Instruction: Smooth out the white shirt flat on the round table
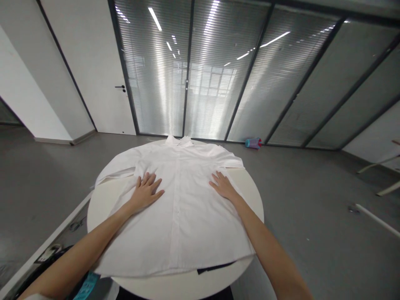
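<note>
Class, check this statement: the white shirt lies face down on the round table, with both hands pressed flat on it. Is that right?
No: in the head view the white shirt lies face up, placket and collar showing. The rest stands.

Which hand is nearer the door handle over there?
The left hand is nearer the door handle; it lies flat on the white shirt, below and slightly right of the handle in view. The right hand rests on the shirt farther right.

left hand (145, 193) and right hand (223, 186) lay flat, fingers spread, on a white button-up shirt (176, 216), spread face up on a round white table (100, 208).
</note>
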### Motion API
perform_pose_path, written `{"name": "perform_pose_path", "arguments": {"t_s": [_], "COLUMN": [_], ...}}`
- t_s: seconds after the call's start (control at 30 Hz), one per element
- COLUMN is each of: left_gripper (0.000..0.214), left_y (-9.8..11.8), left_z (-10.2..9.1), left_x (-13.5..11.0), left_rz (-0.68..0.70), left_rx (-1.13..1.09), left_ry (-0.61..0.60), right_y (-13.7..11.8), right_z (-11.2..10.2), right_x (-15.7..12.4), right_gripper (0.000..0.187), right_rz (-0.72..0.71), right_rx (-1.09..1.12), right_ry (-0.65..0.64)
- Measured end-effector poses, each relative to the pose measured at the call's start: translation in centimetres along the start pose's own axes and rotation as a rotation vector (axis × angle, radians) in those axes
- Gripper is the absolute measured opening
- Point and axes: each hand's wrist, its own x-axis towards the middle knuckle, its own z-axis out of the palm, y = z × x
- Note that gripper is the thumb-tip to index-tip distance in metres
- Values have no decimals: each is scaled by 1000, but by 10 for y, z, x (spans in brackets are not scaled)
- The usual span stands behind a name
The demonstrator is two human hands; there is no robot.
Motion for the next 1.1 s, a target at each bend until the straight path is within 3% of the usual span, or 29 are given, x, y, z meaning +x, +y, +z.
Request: {"name": "perform_pose_path", "arguments": {"t_s": [0.33, 0.67, 1.1], "left_gripper": [60, 60, 59], "left_y": [-3, -9, -4], "left_z": [1, 7, 1], "left_x": [0, -1, -7], "left_rz": [62, 89, 95], "left_rx": [-63, -106, -65], "left_ry": [31, 53, 54], "right_y": [10, 4, -3], "right_z": [15, 6, -2], "right_x": [8, 2, -8], "right_gripper": [68, 68, 66], "right_rz": [-24, -11, 0], "right_rx": [16, 53, 74], "right_ry": [43, 29, -1]}}
